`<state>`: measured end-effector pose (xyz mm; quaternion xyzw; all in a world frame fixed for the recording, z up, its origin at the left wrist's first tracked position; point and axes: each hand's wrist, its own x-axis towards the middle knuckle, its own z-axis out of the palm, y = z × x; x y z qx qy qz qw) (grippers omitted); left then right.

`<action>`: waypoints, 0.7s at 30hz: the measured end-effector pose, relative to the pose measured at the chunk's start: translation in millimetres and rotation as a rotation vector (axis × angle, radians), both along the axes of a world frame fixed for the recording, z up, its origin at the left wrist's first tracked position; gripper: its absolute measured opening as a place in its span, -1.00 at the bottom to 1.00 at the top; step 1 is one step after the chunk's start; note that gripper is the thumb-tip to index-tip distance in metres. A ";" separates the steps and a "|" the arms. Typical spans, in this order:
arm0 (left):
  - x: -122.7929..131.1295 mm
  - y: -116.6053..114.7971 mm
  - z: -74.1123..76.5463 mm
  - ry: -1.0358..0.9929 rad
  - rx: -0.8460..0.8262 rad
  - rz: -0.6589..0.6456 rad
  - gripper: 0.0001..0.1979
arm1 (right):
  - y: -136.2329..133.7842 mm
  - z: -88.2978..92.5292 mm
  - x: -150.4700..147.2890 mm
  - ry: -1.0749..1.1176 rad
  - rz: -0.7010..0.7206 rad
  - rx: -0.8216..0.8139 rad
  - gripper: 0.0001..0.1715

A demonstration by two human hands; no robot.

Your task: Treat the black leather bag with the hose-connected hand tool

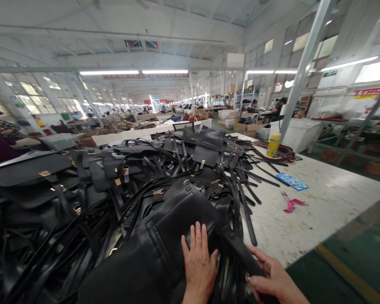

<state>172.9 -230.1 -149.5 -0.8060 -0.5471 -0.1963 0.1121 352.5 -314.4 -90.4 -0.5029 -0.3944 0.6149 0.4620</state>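
Head view: left hand [199, 266] flat on black bag [177, 223].

Red characters on the far wall sign [368, 91] are too blurred to read.

L hand [199, 264] flat on black bag [174, 228], R hand [272, 276] gripping strap [240, 253], yellow bottle [273, 144] on white table [329, 198]

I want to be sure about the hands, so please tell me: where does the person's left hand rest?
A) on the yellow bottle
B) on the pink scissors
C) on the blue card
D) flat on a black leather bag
D: the left hand lies palm down, fingers spread, on the black leather bag at the near end of the pile, while the right hand grips a black strap beside it.
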 end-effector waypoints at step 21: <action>-5.5 1.3 -13.4 -0.014 0.063 0.019 -0.34 | 198.0 74.4 -60.9 -0.281 0.345 0.028 -0.80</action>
